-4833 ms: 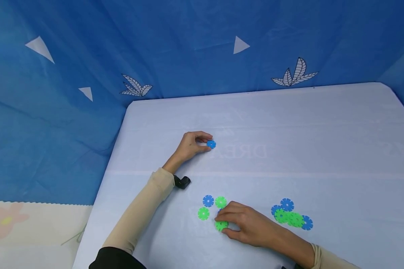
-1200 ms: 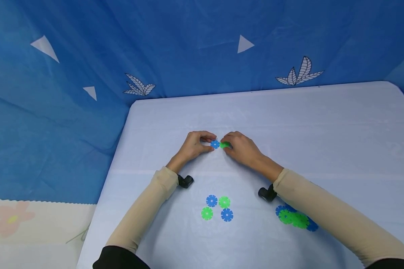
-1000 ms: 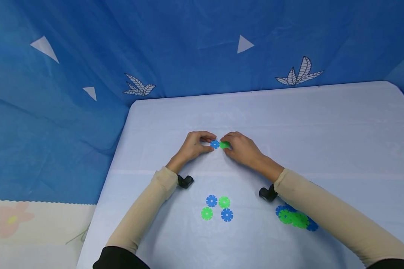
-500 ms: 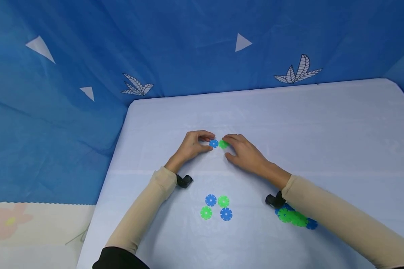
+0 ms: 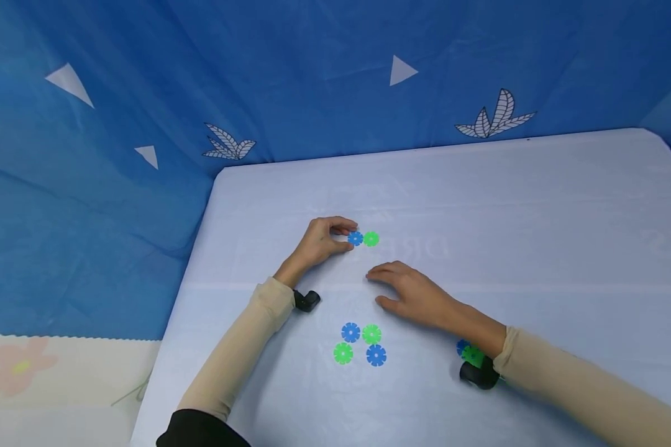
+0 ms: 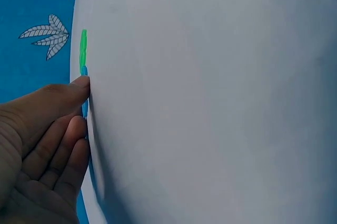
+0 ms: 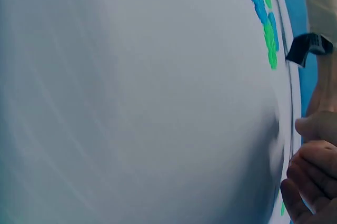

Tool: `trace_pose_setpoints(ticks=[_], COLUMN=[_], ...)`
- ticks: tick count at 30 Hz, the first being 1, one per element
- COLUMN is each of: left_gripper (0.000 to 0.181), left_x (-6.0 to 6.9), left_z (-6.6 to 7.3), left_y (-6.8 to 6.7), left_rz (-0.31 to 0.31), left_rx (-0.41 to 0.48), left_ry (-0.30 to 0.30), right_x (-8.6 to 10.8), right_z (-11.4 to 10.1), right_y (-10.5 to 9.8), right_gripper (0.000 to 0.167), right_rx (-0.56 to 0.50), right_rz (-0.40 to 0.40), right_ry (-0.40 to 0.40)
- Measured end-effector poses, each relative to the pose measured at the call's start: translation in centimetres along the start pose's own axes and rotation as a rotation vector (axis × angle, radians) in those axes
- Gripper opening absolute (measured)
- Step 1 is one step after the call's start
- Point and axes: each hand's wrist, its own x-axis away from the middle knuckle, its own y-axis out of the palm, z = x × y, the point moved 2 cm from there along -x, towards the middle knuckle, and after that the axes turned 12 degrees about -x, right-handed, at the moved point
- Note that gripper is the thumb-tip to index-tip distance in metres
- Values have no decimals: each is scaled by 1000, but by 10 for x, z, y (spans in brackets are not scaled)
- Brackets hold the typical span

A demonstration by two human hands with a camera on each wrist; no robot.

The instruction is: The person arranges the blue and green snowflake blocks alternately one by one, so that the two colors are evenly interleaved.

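Left hand (image 5: 320, 239): thumb and fingers pinching a blue disc (image 5: 355, 238), green disc (image 5: 371, 239) touching its edge; we judge a slackened pinch could part them. Right hand (image 5: 416, 297): fingers parted, holding nothing; its wrist camera (image 5: 478, 375), overlapping the disc pile (image 5: 472, 355) in view, might scatter it. Containers: we see none; four discs (image 5: 350, 333) lie loose nearer us on the white tabletop (image 5: 548, 236).

Your left sleeve (image 5: 237, 347) and right sleeve (image 5: 581, 385) are plain beige cloth, close-fitting along the forearm, with creased cuffs at the wrists. Higher on your left arm, the beige meets a black sleeve (image 5: 201, 428). At each wrist you wear a small black camera: the left camera (image 5: 307, 301) looks elbow-shaped with a rounded end, and the right camera (image 5: 479, 374) looks stubby and rounded. Your left hand (image 5: 320, 241) and right hand (image 5: 414, 295) are bare.
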Motion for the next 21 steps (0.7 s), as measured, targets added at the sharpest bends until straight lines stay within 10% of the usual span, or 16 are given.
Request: trace_pose_setpoints(ticks=[21], left_gripper=[42], left_x=[-2], left_z=[1], left_y=[1], left_rz=[13], left_rx=[13], left_ry=[48], right_x=[20], right_z=[-27], right_y=[39], right_gripper=[43], right_rx=[-47], right_rz=[-206], right_ry=[-72])
